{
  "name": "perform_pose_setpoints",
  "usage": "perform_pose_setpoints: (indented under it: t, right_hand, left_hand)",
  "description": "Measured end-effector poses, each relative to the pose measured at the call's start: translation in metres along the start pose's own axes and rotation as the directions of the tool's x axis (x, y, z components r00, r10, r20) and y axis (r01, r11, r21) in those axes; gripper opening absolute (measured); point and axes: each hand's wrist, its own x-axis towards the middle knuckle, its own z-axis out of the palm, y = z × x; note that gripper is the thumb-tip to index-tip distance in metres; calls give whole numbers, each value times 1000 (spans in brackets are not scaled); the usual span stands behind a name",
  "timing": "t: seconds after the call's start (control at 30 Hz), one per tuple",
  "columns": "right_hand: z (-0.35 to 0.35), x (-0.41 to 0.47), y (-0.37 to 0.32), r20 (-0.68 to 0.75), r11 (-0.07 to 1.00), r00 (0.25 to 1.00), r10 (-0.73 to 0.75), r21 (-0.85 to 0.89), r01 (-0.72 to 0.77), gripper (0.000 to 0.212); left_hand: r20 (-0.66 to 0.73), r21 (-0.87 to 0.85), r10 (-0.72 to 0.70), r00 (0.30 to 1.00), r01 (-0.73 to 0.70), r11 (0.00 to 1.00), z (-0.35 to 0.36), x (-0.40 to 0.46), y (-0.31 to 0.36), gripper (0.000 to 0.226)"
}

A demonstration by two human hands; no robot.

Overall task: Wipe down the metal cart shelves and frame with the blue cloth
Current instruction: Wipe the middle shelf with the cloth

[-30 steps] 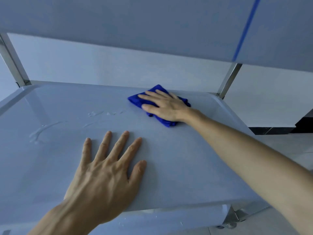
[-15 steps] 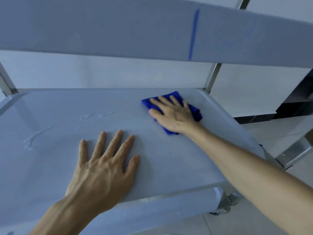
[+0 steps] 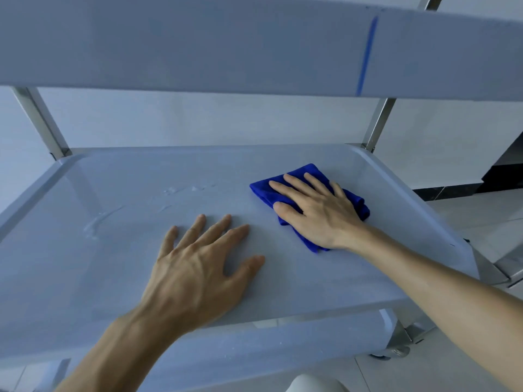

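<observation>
Grey metal cart shelf (image 3: 119, 264): right hand (image 3: 319, 213) presses flat on soft, light folded blue cloth (image 3: 297, 175); left hand (image 3: 198, 270) flat, empty.

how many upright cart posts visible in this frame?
3. One post at the back left of the shelf, one at the back right, one above the upper shelf. Front ones are out of view.

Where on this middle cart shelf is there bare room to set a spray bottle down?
Bare patches: the far-left grey metal shelf behind the wet streaks, and the near-right corner beside the right forearm. Crowded: the middle, under the flat left hand, and far right, where the right hand presses the folded blue cloth.
</observation>
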Motion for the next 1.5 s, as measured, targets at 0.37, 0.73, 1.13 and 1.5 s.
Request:
perform_pose_setpoints:
  t: [0.37,0.73,1.13,1.5]
  right_hand:
    - [-15,-13,69,47,999,998,-42,13,41,53]
    - [-2,23,30,-25,969,971,239,-59,-240,59]
    - [9,-39,-43,63,924,923,-380,-25,382,60]
    - [-11,5,44,-10,973,976,219,-68,-219,59]
  left_hand:
    - [-275,107,-193,942,230,967,-32,-17,-126,74]
    - [-96,43,-146,985,151,988,-20,-13,-81,71]
    - [-193,17,-242,951,250,968,-26,-1,-80,28]
    - [-75,51,-199,977,203,978,-11,6,-82,53]
